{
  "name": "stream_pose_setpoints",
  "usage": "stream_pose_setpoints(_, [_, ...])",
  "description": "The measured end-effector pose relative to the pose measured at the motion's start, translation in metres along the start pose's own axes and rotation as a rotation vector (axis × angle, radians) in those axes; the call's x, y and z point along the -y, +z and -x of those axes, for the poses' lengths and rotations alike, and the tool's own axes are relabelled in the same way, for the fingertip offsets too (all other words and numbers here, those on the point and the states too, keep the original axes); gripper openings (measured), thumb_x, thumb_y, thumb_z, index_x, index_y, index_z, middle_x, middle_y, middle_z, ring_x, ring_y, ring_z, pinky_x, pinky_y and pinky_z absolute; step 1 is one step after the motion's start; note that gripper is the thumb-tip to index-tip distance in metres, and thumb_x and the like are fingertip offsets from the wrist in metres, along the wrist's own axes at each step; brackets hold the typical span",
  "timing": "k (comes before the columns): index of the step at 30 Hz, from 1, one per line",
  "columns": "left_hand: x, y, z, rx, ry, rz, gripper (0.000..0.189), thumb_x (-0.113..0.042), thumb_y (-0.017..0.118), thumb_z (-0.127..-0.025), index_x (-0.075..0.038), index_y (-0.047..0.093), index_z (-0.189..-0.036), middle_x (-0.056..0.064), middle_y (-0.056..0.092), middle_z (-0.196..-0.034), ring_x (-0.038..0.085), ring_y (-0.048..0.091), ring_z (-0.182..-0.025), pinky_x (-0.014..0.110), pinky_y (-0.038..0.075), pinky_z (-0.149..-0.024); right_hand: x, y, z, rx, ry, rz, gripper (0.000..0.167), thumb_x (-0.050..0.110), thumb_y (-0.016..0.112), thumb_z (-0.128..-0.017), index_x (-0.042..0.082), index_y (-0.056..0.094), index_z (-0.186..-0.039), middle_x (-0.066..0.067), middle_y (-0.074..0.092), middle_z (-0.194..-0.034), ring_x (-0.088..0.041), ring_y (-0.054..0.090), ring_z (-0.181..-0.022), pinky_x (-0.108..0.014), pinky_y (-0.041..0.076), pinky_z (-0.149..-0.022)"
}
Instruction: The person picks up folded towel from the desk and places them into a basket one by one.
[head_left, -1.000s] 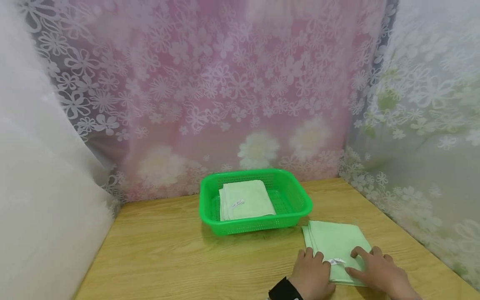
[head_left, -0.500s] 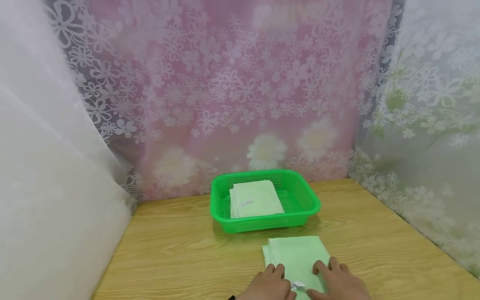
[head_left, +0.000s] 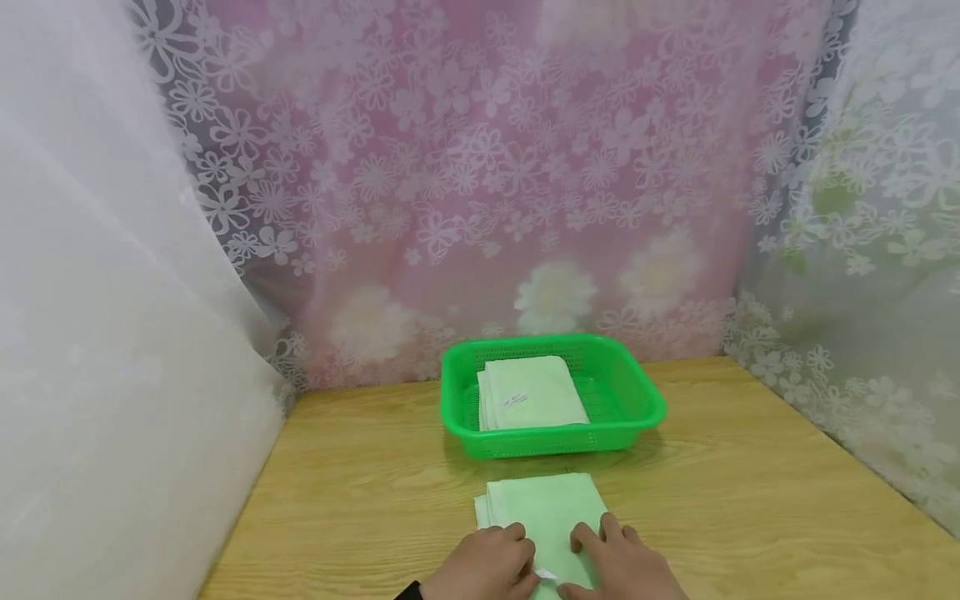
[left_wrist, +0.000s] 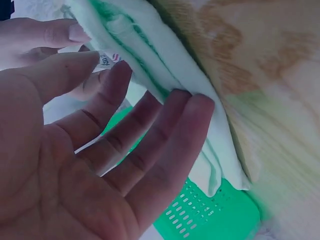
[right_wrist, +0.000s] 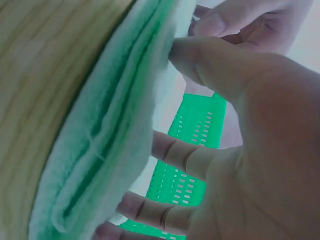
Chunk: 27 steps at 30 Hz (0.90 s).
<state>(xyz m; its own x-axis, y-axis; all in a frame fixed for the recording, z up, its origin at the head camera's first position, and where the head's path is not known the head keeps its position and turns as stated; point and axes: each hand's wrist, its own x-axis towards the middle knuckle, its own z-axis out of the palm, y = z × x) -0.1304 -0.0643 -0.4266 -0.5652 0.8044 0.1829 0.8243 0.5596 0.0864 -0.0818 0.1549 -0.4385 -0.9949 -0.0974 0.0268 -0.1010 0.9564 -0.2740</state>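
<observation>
A folded pale green towel [head_left: 546, 510] lies on the table in front of the basket, a small white label [head_left: 545, 574] showing near its close end. My left hand [head_left: 483, 562] rests at the towel's left side. In the left wrist view its fairly straight fingertips touch the layered edge of the towel [left_wrist: 175, 60]. On the towel's right part lies my right hand [head_left: 626, 565], fingers spread. The right wrist view has that thumb and those fingertips touching the upper face of the towel [right_wrist: 130, 120], several layers showing at its fold.
A green plastic basket [head_left: 555, 444] with perforated sides stands just beyond the towel. Inside it, toward the left, another folded pale green towel [head_left: 536, 385] lies with its label up. Flowered curtains [head_left: 480, 183] enclose the wooden table [head_left: 360, 492] at the back and right; a white sheet [head_left: 135, 375] hangs left.
Both hands have slid the folded towel leftward, from the right of the basket to in front of it. The basket has stayed put while the head view has turned slightly left.
</observation>
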Motion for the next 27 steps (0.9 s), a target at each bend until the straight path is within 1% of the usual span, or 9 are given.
stream_pose_setpoints(4, [0.001,0.0,-0.005,0.063,-0.051,0.038,0.013,-0.03,0.071,-0.093,-0.019,0.068,-0.085,-0.013,0.048,-0.073,-0.001,0.042,-0.061,0.014,0.034,-0.056,-0.006,-0.004,-0.003,0.064,-0.036,-0.07,0.049,0.069,0.069,-0.08,0.026,0.055,-0.1,-0.001,0.042,-0.092,-0.022,0.042,-0.072,-0.04,0.039,-0.051])
stream_pose_setpoints(7, [0.003,0.0,-0.006,0.095,-0.073,0.056,0.012,-0.027,0.072,-0.093,-0.017,0.071,-0.099,-0.012,0.052,-0.077,-0.001,0.044,-0.066,0.014,0.038,-0.061,-0.01,-0.008,-0.006,0.08,-0.069,-0.099,0.045,0.062,0.07,-0.084,0.024,0.058,-0.106,-0.001,0.045,-0.094,-0.021,0.046,-0.071,-0.039,0.041,-0.053])
stream_pose_setpoints(11, [0.008,0.001,-0.007,0.11,-0.068,0.064,0.013,-0.025,0.071,-0.094,-0.018,0.073,-0.106,-0.011,0.054,-0.082,0.0,0.047,-0.07,0.014,0.04,-0.065,-0.017,-0.011,-0.011,0.087,-0.116,-0.104,0.044,0.046,0.074,-0.088,0.02,0.061,-0.121,-0.002,0.047,-0.095,-0.018,0.046,-0.069,-0.034,0.042,-0.057])
stream_pose_setpoints(14, [0.013,0.003,-0.008,0.097,-0.066,0.067,0.017,-0.023,0.072,-0.094,-0.019,0.073,-0.11,-0.01,0.055,-0.086,0.001,0.049,-0.072,0.014,0.042,-0.068,-0.02,-0.012,-0.016,0.101,-0.146,-0.088,0.045,0.039,0.075,-0.089,0.017,0.062,-0.126,-0.002,0.047,-0.095,-0.015,0.043,-0.067,-0.032,0.042,-0.058])
stream_pose_setpoints(18, [0.018,0.005,-0.007,0.068,-0.09,0.075,0.022,-0.022,0.075,-0.09,-0.02,0.075,-0.112,-0.009,0.054,-0.086,0.002,0.044,-0.073,0.015,0.04,-0.068,-0.02,-0.011,-0.02,0.112,-0.163,-0.081,0.04,0.032,0.075,-0.089,0.017,0.064,-0.124,-0.001,0.048,-0.092,-0.014,0.043,-0.065,-0.032,0.044,-0.057])
stream_pose_setpoints(21, [0.02,0.005,-0.006,0.045,-0.127,0.097,0.024,-0.023,0.077,-0.088,-0.021,0.076,-0.112,-0.008,0.052,-0.086,0.004,0.04,-0.072,0.015,0.039,-0.068,-0.018,-0.011,-0.023,0.107,-0.156,-0.092,0.037,0.026,0.075,-0.089,0.018,0.065,-0.123,-0.002,0.049,-0.091,-0.015,0.044,-0.064,-0.032,0.044,-0.056])
stream_pose_setpoints(25, [0.022,0.007,-0.005,-0.001,-0.193,0.164,0.023,-0.023,0.078,-0.087,-0.021,0.076,-0.11,-0.005,0.047,-0.089,0.007,0.038,-0.073,0.017,0.041,-0.067,-0.016,-0.011,-0.025,0.094,-0.131,-0.096,0.034,0.019,0.075,-0.088,0.019,0.068,-0.121,-0.003,0.05,-0.092,-0.017,0.045,-0.066,-0.034,0.045,-0.056])
stream_pose_setpoints(27, [0.022,0.008,-0.005,-0.028,-0.225,0.194,0.021,-0.024,0.078,-0.087,-0.02,0.074,-0.108,-0.005,0.044,-0.09,0.008,0.037,-0.073,0.018,0.041,-0.064,-0.015,-0.01,-0.026,0.071,-0.124,-0.082,0.034,0.017,0.076,-0.086,0.021,0.069,-0.119,-0.002,0.049,-0.092,-0.017,0.044,-0.067,-0.032,0.044,-0.057])
